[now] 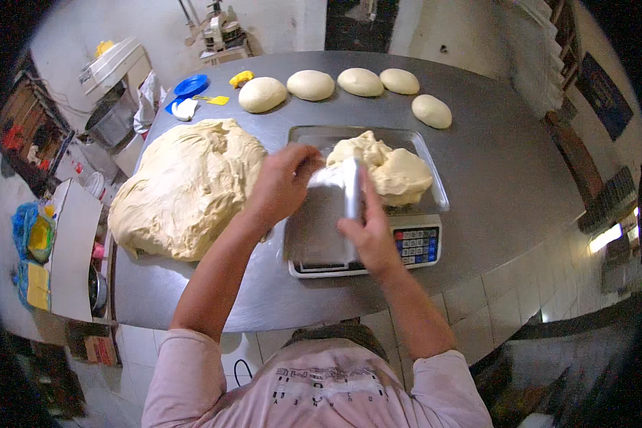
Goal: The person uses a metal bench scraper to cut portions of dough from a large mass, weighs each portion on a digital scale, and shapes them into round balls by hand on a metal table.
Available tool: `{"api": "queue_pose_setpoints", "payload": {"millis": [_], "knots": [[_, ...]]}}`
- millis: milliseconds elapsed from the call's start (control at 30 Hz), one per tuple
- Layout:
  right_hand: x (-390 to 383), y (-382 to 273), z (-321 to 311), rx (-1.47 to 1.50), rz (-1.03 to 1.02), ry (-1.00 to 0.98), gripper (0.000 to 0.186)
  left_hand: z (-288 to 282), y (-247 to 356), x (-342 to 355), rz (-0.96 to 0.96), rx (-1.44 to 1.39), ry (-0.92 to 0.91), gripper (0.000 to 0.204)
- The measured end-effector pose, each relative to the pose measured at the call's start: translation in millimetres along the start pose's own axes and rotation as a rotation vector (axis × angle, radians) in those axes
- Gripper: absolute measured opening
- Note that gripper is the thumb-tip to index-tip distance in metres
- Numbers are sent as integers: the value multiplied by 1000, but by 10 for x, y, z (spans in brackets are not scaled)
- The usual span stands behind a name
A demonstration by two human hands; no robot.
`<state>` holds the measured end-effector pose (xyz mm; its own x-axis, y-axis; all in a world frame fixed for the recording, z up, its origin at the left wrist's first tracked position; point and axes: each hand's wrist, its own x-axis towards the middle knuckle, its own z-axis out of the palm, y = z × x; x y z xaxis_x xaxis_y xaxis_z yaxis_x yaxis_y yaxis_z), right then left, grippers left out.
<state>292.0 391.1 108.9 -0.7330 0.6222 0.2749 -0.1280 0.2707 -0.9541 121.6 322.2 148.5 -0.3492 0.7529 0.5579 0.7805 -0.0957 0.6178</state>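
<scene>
Holding a scraper at the scale, dough in the tray

Right hand point(369, 232): fingers wrapped round the handle of a metal scraper point(352, 191), blade a blur over the left part of the tray point(440, 178). Left hand point(285, 178): fingers curled narrow, near the scraper; cannot tell whether they pinch anything. Loose dough point(401, 178) sits in the tray on the scale point(416, 246), heaped toward the far right, lumpy on top. Big dough mass point(192, 185) spreads over the desk point(510, 178), left of the scale. Five smooth dough balls point(311, 85) lie along the far side.

Risks, by my judgement: the blade is near the left fingers, so a slip of the right hand could nick them. Scraper or wrist leaning on the tray would spoil the weight. Soft dough likely clings to metal and skin; a hard tug could drag the heap over the rim or shift the tray. The big mass, if it slackens, might creep against the scale.
</scene>
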Motion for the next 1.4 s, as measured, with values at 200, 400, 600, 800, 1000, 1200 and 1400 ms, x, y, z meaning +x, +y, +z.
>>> {"api": "queue_pose_setpoints", "payload": {"millis": [200,400,600,800,1000,1200,1400], "knots": [[605,-141,679,235,-179,53,86,-1103,-588,-543,-3,583,648,12],[1107,-401,490,-677,-150,-136,65,-1154,-1063,-1514,-216,1041,83,26],[620,-183,-315,-1654,-240,-331,57,-1192,-773,-1312,-199,683,324,24],[862,218,-468,-1428,-253,-276,52,-132,-67,-359,18,272,-321,12],[1310,602,-1056,-221,-9,261,41,829,-293,-158,147,891,-569,34],[1331,43,-2135,879,253,363,43,894,98,7,-295,869,-699,49],[1322,-719,-2816,689,61,194,44,954,19,120,-348,589,-675,42]]}}
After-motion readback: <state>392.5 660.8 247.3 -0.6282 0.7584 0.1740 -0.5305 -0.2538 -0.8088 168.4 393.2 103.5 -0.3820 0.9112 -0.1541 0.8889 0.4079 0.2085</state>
